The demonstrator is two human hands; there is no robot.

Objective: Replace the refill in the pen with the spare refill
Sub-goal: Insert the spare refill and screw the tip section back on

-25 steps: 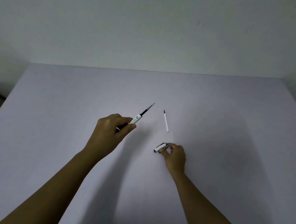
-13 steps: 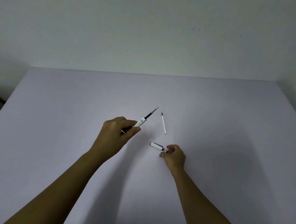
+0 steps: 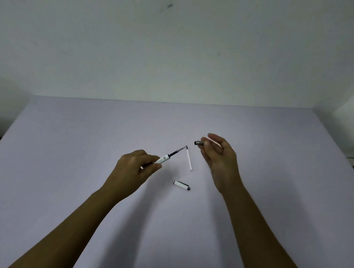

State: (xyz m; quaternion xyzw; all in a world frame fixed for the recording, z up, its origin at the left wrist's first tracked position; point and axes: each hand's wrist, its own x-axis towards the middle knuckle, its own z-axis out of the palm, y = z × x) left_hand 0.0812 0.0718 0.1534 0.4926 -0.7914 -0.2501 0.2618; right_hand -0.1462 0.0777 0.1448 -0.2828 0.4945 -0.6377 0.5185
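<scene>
Pale lilac worktop (image 3: 88, 149), matte, fills the lower half of the head view and meets a plain off-white wall (image 3: 177, 51) at its far edge; only one view on record, so all notes come from it.

Your left hand (image 3: 136, 168) is closed around the pen (image 3: 165, 158); thumb and fingers pinch the white barrel near its rear, with the barrel raised off the worktop and slanting up toward the far right; the dark grip section and the exposed refill tip stick out past your fingers; the tip sits right beside the far end of the spare refill (image 3: 189, 158) in this view; whether they touch, cannot tell.

The spare refill is a thin white rod with a dark point; it lies flat on the worktop between your two hands, the point away from you, the shaft running toward you and slightly right.

Your right hand (image 3: 220, 155) is lifted, palm turned leftward, fingers loosely curled; thumb and forefinger pinch a small dark metallic piece (image 3: 199, 143), a short tube-like piece from its look; it points left toward the pen tip and stands apart from it.

A white cap (image 3: 181, 185) with a dark end lies alone on the worktop, nearer to you than the spare refill, touching neither hand; it rests on its side, dark end to the right.

Both bare forearms reach in from the bottom edge; soft shadows fall beneath them on the worktop.
</scene>
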